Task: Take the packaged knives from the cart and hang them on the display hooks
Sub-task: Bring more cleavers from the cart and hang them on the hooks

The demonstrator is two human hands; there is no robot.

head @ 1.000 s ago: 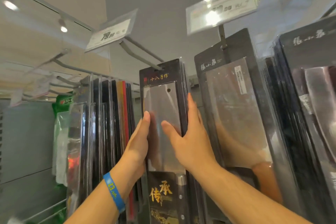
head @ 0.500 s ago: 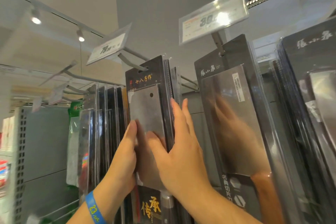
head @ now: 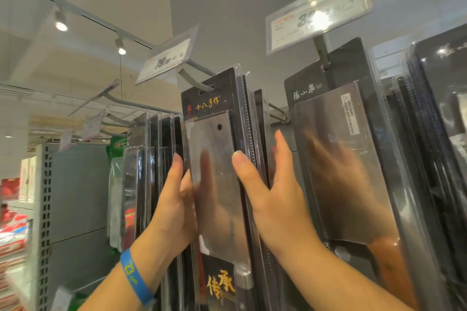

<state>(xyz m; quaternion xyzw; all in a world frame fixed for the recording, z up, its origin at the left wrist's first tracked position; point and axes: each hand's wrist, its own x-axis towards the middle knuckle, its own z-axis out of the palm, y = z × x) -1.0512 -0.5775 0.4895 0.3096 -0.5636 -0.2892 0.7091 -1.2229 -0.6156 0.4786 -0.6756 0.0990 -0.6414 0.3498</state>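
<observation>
Head view. Looked up at a rack of hanging knives. Found the packaged knife [head: 217, 184] near the centre, upright, at the front of a short row of similar packs, hung on a grey hook [head: 194, 78] by the slot in its black card. Saw a broad steel blade under clear plastic, with gold lettering above and below it.

Pressed the left hand [head: 174, 209] against the pack's left edge, fingers straight, together and pointing up, thumb on the front. Wore a blue wristband [head: 136, 278] on that wrist. Set the right hand [head: 278, 204] on the pack's right side, thumb flat on the clear front, fingers straight and close together up the right flank of the row.

Noted a white price tag [head: 166, 60] at the hook's near end, up and left of the pack. Noted a larger price tag [head: 318, 12] higher to the right, above a bigger cleaver pack [head: 341, 159] with a brown handle, just beside the right hand and mirroring it. Made out more dark packs farther right, partly cut off. Made out a tight row of thin packs [head: 151, 159] edge-on to the left, with a green packet [head: 118, 144] beyond them. Caught a grey perforated shelf post [head: 45, 209] and blurred red goods at far left, and two lit spotlights [head: 60, 24] on a ceiling track.
</observation>
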